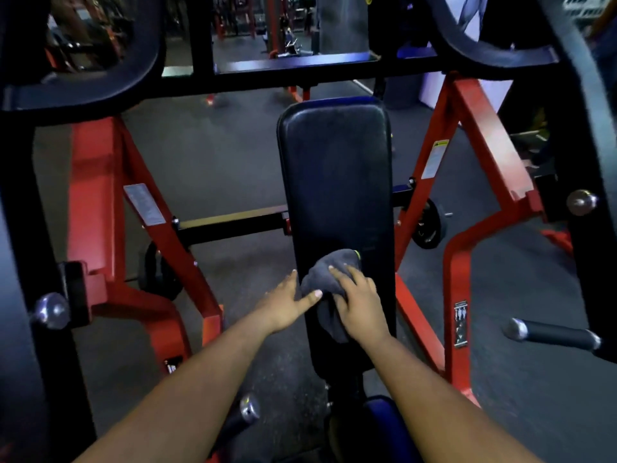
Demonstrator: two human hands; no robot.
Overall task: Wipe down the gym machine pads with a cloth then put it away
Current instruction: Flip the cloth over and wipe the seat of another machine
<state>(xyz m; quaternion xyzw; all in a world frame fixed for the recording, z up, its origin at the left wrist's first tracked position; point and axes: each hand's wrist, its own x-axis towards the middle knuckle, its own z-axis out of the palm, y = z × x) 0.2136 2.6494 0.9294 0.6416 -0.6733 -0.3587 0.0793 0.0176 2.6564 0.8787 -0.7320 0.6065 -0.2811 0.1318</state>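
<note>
A red and black gym machine (pixel 467 135) fills the view, standing on a dark speckled floor (pixel 213 155). Its red frame carries a white sticker with a yellow band (pixel 434 158) on the right strut, a grey plate (pixel 144 204) on the left strut and a small black sticker (pixel 461 324) lower right; the print on all three is too blurred to read. A long black pad (pixel 337 182) runs up the middle, tilted away from the person. On its lower part lies a bunched grey cloth (pixel 325 279) with a small yellow-green tag at its upper edge. The right hand (pixel 359 297) rests on top of the cloth, fingers (pixel 337 272) spread slightly and lying fairly straight, pressing it to the pad. The left hand (pixel 288 300) lies at the pad's left edge, fingers extended, the thumb touching the cloth's side. Both bare forearms reach forward from the bottom of the view. A black handle with a metal end cap (pixel 551 334) juts out at lower right.
</note>
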